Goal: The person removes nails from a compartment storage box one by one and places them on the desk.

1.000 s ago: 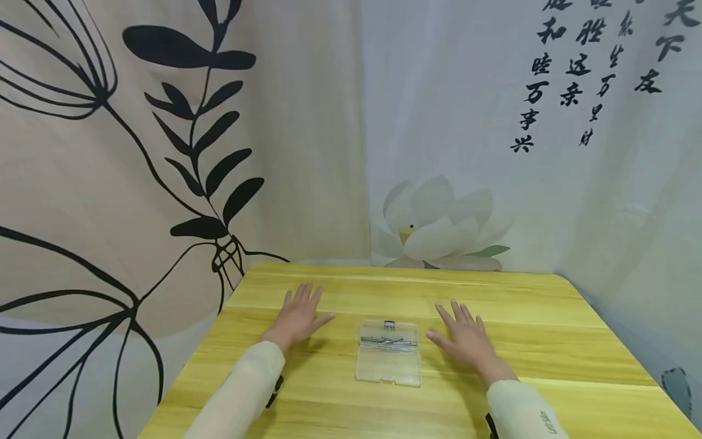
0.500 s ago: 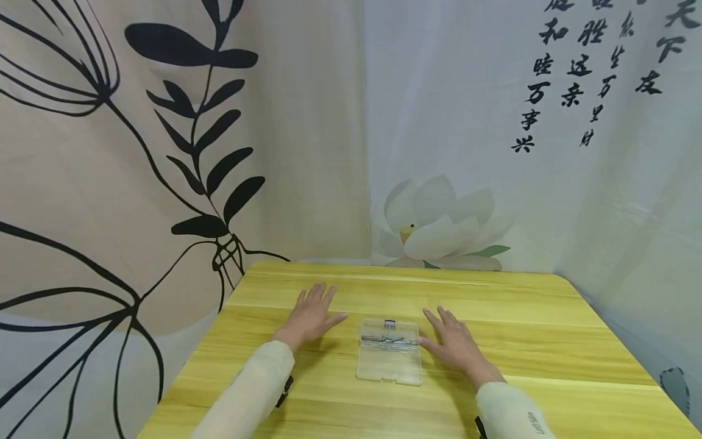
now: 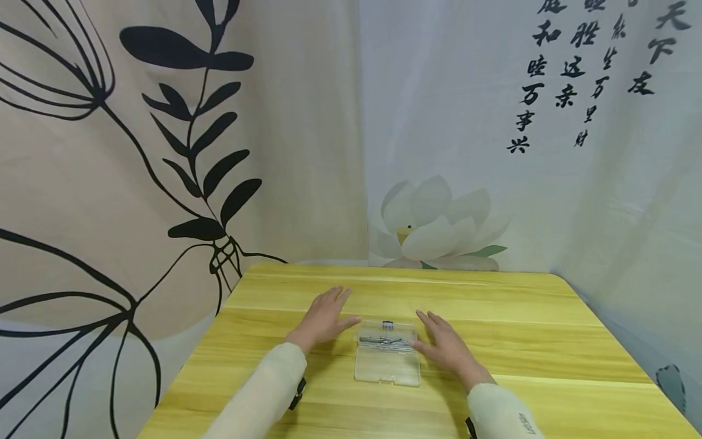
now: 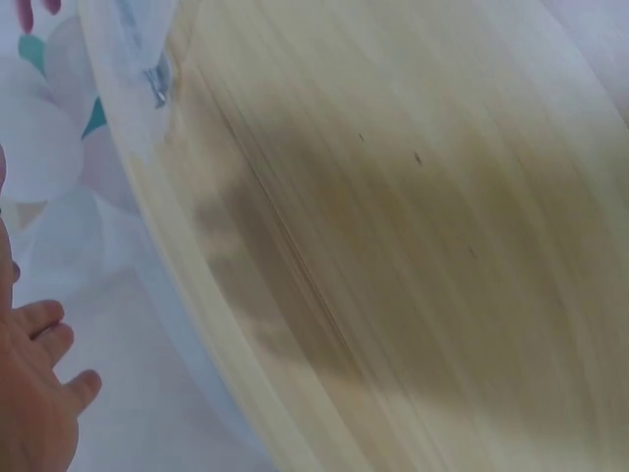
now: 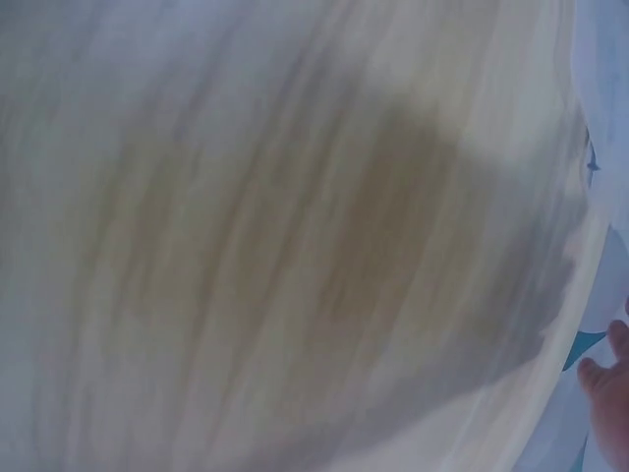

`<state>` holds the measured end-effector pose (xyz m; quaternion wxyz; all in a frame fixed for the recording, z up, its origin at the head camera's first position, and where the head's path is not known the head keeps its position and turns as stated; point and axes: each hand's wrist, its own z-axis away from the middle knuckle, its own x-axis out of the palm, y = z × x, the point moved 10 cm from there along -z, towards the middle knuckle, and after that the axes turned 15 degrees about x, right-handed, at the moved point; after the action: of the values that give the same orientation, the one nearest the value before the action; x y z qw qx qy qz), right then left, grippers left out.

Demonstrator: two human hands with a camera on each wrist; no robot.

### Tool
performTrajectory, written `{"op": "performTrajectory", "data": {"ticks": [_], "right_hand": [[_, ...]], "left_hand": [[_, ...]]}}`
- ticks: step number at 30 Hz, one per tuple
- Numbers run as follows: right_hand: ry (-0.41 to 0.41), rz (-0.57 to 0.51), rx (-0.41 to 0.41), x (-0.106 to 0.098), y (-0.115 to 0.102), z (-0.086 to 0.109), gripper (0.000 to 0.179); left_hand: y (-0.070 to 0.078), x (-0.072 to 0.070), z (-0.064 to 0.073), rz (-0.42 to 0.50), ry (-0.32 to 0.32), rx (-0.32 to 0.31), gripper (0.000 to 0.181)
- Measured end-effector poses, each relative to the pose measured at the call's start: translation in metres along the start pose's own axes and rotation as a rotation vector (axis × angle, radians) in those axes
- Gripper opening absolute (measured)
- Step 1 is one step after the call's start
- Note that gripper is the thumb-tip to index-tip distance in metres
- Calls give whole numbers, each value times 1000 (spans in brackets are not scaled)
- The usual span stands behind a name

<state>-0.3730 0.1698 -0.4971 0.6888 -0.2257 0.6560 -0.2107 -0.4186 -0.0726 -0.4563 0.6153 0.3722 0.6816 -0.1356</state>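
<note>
A clear plastic case lies unfolded on the wooden table, near its middle. Several thin metal rods lie across its rear half, and a small dark-edged piece sits at the back. Just left of the case is my left hand, fingers extended and thumb spread towards it. On the other side my right hand has its thumb tip right at the case's right edge, fingers extended. The left wrist view shows part of the case and my left fingers at the edge. Neither hand holds anything.
The yellow wood-grain table has rounded far corners. Behind it hangs a pale curtain with black plant drawings, a lotus and dark characters. Shadows of the hands fall on the tabletop.
Both hands have moved inward towards the case, the left hand to the right and the right hand to the left. The case has stayed in place on the table.
</note>
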Motion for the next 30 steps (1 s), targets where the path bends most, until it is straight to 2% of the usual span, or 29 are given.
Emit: {"op": "performTrajectory", "data": {"ticks": [7, 15, 23, 30], "right_hand": [[-20, -56, 12, 7, -1, -2, 78], [-3, -125, 37, 10, 4, -4, 74], [7, -189, 49, 15, 6, -6, 69], [7, -223, 80, 16, 4, -5, 69]], "left_hand": [[13, 2, -6, 65, 20, 18, 76], [19, 9, -14, 143, 31, 12, 76], [24, 19, -14, 251, 46, -9, 68], [28, 25, -15, 291, 51, -10, 67]]}}
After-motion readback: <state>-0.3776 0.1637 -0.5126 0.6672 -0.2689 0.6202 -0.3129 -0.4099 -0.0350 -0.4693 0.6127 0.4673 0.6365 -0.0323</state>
